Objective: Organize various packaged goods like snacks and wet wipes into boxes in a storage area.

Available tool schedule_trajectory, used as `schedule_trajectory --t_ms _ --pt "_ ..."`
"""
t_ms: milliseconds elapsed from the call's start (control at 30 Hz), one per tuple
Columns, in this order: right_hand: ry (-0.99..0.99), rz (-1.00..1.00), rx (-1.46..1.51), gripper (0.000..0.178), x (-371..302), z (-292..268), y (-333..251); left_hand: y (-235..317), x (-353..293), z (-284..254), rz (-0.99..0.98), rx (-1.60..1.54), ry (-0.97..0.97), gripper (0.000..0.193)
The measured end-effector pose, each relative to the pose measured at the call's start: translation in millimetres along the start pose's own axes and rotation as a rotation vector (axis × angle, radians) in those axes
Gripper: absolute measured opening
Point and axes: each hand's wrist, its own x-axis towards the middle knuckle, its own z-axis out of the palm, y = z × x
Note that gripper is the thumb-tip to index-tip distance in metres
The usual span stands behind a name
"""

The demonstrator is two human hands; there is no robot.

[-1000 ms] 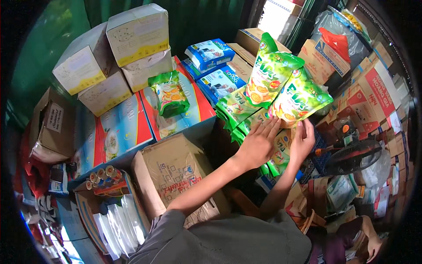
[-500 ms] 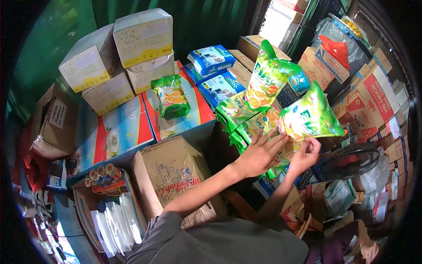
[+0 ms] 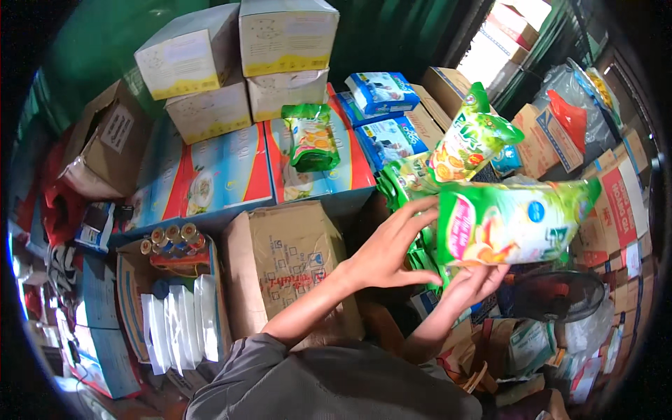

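Note:
A puffed green-and-white snack bag (image 3: 518,224) lies sideways over my right hand (image 3: 476,283), whose fingers grip its lower edge. My left hand (image 3: 392,248) is at the bag's left end, fingers stretched and thumb spread apart. The fingertips meet or nearly meet the green edge; contact is hard to tell. Just behind stands another green snack bag (image 3: 465,147), upright on a pile of similar green bags (image 3: 409,175). The bag I hold and my hands hide part of that pile.
One more green bag (image 3: 311,136) rests on red-and-blue cartons (image 3: 224,175) at the back. White-and-yellow boxes (image 3: 287,38) are stacked behind. A brown carton (image 3: 280,259) stands left of my arms, beside an open box (image 3: 224,315) with jars and white packets. A black fan (image 3: 553,294) is at right.
The held bag has turned from tilted to sideways and come nearer. My right hand has gone under it, and my left hand has moved back to its left end. The view has shifted.

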Motion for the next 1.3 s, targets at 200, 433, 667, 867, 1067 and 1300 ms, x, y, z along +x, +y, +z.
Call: schedule_trajectory --t_ms 200,433,667,867,1067,1300 --pt "-0.391 0.065 0.051 0.033 -30 77 18 -7 -33 -37 -0.321 -0.561 0.562 0.092" --pt "-0.787 0.227 0.095 0.016 -70 167 63 -55 -70 -101 -0.563 -0.683 1.035 0.083" --pt "-1.052 0.479 -0.038 0.042 -117 226 112 -85 -112 -147 -0.69 -0.374 1.228 0.076" --pt "-1.206 0.069 -0.298 0.074 -161 232 124 -96 -124 -156 -0.879 0.087 1.123 0.064" --pt "-1.163 0.078 -0.407 0.081 -156 234 132 -96 -124 -153 -0.957 0.252 0.933 0.073" --pt "-1.243 0.098 -0.378 0.088 -146 237 134 -115 -119 -174 -0.954 0.563 0.714 0.071"
